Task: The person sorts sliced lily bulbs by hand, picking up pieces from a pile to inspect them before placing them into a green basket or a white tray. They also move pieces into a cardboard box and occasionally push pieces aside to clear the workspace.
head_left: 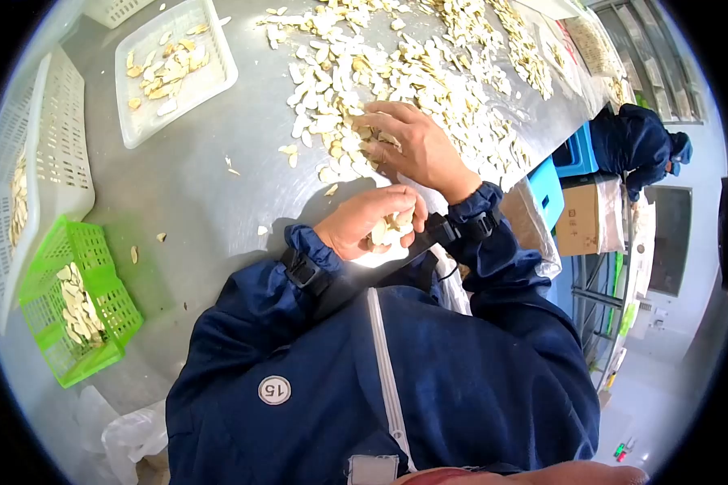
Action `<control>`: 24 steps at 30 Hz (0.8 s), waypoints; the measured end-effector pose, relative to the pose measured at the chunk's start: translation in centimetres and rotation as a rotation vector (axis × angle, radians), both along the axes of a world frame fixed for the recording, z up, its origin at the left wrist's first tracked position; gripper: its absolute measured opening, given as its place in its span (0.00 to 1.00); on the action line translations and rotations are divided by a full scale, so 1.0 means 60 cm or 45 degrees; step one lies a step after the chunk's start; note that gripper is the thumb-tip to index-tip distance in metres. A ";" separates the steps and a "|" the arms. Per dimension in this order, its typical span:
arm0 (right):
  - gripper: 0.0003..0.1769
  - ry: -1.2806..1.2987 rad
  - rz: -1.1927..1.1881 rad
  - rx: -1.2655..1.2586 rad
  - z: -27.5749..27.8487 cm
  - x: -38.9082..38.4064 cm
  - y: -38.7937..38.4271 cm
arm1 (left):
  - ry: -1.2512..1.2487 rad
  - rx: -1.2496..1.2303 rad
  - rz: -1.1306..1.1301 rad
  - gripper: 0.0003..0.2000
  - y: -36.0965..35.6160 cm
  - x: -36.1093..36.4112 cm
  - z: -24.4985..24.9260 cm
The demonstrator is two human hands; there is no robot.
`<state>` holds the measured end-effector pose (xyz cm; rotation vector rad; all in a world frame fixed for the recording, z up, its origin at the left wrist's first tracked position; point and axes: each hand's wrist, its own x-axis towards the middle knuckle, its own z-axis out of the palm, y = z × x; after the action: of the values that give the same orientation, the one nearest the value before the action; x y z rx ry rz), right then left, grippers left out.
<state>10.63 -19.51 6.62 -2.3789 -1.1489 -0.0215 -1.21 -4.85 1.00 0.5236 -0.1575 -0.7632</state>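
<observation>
Pale, dried-looking slices (396,69) lie spread over the metal table in a loose heap. My left hand (370,222) is closed around a small bunch of these pale slices (390,229), close to the table's near edge. Just above it, my right hand (421,149) reaches over the near side of the heap. Its fingers are apart and slightly bent, with the tips at the slices; nothing is visibly held in it.
A white tray (228,73) with some slices stands at upper left. A green basket (121,311) and a white perforated crate (61,121) hold more slices. Stray slices dot the metal table (194,202). Blue bins (546,194), a cardboard box (582,218) and another person (635,145) are at right.
</observation>
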 end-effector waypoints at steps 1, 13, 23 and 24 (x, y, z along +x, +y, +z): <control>0.18 0.026 0.023 -0.027 -0.001 0.004 0.001 | 0.013 -0.061 -0.088 0.15 0.001 0.004 -0.001; 0.07 -0.003 -0.239 -0.175 -0.006 0.017 -0.069 | 0.073 0.053 -0.003 0.14 -0.003 -0.002 0.021; 0.12 0.316 -0.211 -0.238 0.014 0.016 -0.071 | -0.007 0.124 -0.063 0.18 0.003 -0.002 0.021; 0.11 0.365 -0.204 -0.233 0.020 0.019 -0.067 | -0.010 0.135 -0.068 0.18 0.003 -0.002 0.023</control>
<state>11.77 -23.51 7.81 -2.5251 -0.8559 0.3729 -1.33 -4.70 2.36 0.6252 -0.1389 -0.8253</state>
